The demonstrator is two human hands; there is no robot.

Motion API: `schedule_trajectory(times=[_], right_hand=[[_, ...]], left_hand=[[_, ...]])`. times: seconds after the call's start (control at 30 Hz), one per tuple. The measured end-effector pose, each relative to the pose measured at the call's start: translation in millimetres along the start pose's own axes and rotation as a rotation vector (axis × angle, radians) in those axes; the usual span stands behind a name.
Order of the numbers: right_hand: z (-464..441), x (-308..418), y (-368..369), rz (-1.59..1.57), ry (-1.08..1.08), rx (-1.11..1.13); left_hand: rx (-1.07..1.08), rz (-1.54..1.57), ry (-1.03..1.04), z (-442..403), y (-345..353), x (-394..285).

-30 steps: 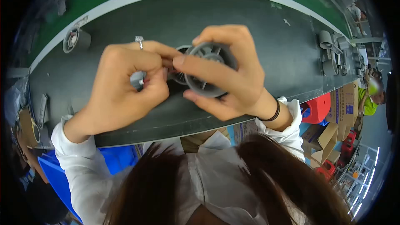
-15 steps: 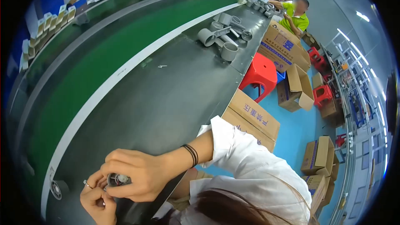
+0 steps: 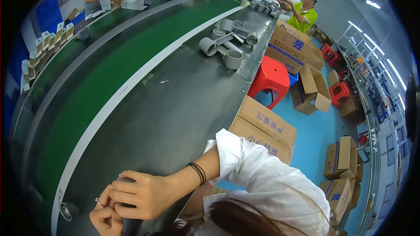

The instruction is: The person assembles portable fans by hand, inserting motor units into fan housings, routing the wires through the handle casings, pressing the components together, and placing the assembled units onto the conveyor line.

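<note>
Right grip (image 3: 141,196) has shifted over left grip (image 3: 106,217), what either holds I cannot tell, grey housing (image 3: 69,211) lying apart nearby.

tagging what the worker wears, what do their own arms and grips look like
The right arm has a loose white sleeve with its cuff folded back, and thin dark bands circle the wrist. The right grip is an ungloved hand with no ring visible. The left grip, also ungloved, wears a silvery ring; its sleeve is out of view.
</note>
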State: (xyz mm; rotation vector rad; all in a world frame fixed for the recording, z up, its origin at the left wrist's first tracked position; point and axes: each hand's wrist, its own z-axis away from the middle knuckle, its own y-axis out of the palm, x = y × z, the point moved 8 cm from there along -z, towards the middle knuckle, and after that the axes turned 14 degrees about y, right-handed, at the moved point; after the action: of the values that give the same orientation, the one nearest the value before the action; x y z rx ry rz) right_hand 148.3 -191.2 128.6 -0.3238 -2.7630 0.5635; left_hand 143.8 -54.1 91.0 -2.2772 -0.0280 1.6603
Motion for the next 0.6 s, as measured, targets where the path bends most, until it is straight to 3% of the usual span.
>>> schedule_trajectory(times=[0.1,0.33,0.43,0.5,0.6], right_hand=[[-4,-2,-6,-0.057,0.014,-0.039],[-7,-10,-2,-0.148,0.069,0.045],[-17,-5,-1,-0.078,-0.019,0.074],[-17,3,6,-0.051,-0.057,0.135],[-21,9,13,0.025,-0.107,0.158]], left_hand=[[-0.148,0.137,0.161,-6,0,-6],[-0.154,0.191,0.059,-4,-6,11],[-0.082,0.033,0.179,-17,-4,-6],[-0.037,-0.110,0.155,-16,-8,-10],[-0.120,-0.129,0.235,-14,-14,-9]])
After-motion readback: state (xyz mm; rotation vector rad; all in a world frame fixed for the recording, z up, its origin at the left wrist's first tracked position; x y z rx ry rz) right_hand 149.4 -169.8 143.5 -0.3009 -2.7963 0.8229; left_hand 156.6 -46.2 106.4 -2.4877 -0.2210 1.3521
